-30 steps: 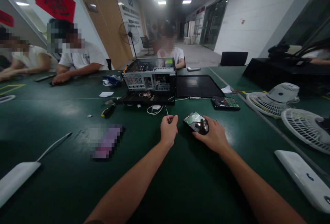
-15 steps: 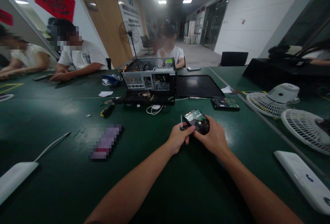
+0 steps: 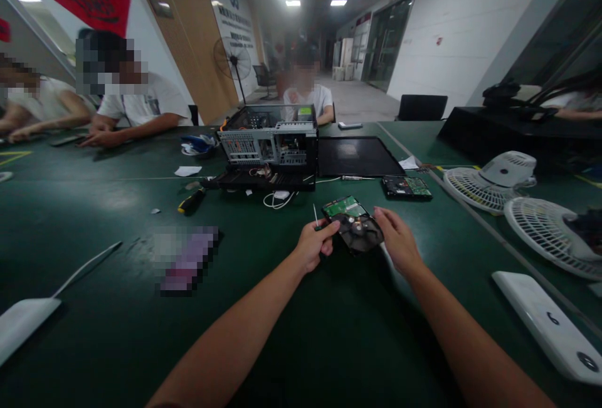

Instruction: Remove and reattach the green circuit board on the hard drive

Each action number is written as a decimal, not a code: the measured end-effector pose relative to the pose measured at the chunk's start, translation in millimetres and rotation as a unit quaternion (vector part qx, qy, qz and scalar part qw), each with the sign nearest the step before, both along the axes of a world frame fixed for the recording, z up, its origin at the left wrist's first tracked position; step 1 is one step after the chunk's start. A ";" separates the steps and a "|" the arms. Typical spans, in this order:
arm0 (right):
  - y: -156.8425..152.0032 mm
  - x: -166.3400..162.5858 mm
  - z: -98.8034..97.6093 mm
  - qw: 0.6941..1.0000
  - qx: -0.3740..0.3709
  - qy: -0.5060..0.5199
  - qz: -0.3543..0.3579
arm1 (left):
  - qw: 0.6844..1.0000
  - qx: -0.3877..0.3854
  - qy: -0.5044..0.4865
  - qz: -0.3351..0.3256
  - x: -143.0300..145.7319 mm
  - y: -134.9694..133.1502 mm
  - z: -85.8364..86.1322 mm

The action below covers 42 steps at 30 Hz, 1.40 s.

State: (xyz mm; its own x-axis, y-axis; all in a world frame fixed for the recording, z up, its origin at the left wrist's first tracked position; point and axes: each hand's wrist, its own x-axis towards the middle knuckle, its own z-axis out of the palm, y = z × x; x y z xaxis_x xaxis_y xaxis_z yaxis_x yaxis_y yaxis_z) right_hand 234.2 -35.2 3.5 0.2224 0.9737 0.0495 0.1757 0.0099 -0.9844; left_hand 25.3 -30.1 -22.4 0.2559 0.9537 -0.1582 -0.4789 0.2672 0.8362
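Note:
A hard drive (image 3: 353,225) with a green circuit board on top is raised and tilted just above the green table (image 3: 117,320). My right hand (image 3: 397,240) grips its right edge, fingers curled round it. My left hand (image 3: 313,245) is closed on a small thin screwdriver (image 3: 315,215), its tip pointing up, and its fingertips touch the drive's left edge.
An open computer case (image 3: 270,143) stands behind, with a black side panel (image 3: 357,156) and a second drive (image 3: 405,187) to its right. White fans (image 3: 489,179) lie at right, a yellow-black tool (image 3: 190,201) at left. Three people sit across the table.
My left hand picked up the screwdriver and moved right to the drive. The right hand lifted the drive off the table and tilted it, now holding its right edge.

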 end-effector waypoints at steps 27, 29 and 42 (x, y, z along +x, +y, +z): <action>6.0 33.1 44.2 0.955 -0.096 0.194 0.203 | 0.990 0.095 0.105 0.025 5.1 2.7 -7.9; 10.9 60.3 52.4 0.957 -0.119 0.213 0.159 | 0.989 0.094 0.116 0.016 3.4 -0.3 -3.1; 5.0 204.9 65.6 0.955 -0.223 0.171 -0.091 | 0.982 0.107 0.153 -0.014 1.1 -9.4 10.9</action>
